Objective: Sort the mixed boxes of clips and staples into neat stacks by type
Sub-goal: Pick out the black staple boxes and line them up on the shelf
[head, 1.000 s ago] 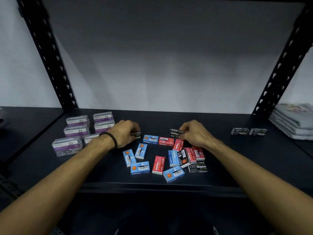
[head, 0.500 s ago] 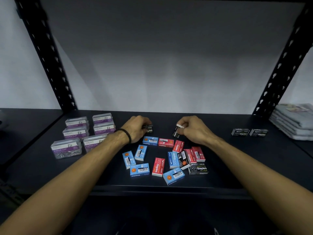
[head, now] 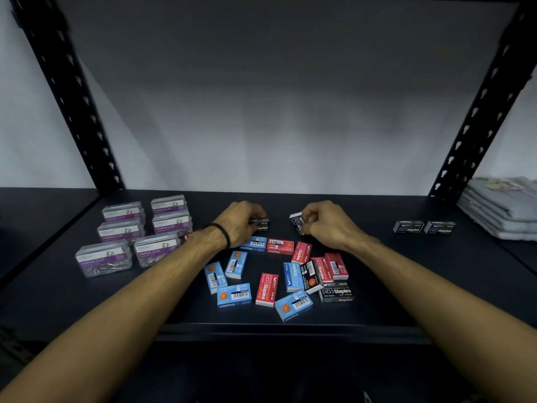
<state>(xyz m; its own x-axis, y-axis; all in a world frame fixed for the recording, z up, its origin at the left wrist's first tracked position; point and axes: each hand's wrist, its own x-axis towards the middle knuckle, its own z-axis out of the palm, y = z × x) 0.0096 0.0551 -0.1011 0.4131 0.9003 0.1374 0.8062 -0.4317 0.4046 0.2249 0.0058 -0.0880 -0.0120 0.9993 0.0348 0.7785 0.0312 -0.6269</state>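
"PAPER CLIP" on clear boxes [head: 155,250], "Staples" on black box [head: 337,291]

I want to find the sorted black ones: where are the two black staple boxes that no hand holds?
In the head view, the two black staple boxes stand side by side on the shelf's right, beside the folded cloth pile.

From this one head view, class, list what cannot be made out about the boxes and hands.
- Left hand: its fingers cover most of a black staples box.
- Right hand: the tilted black box is partly hidden.
- Red object by the paper clip boxes: hidden by the left forearm.
- Folded stack: cut by the right edge.
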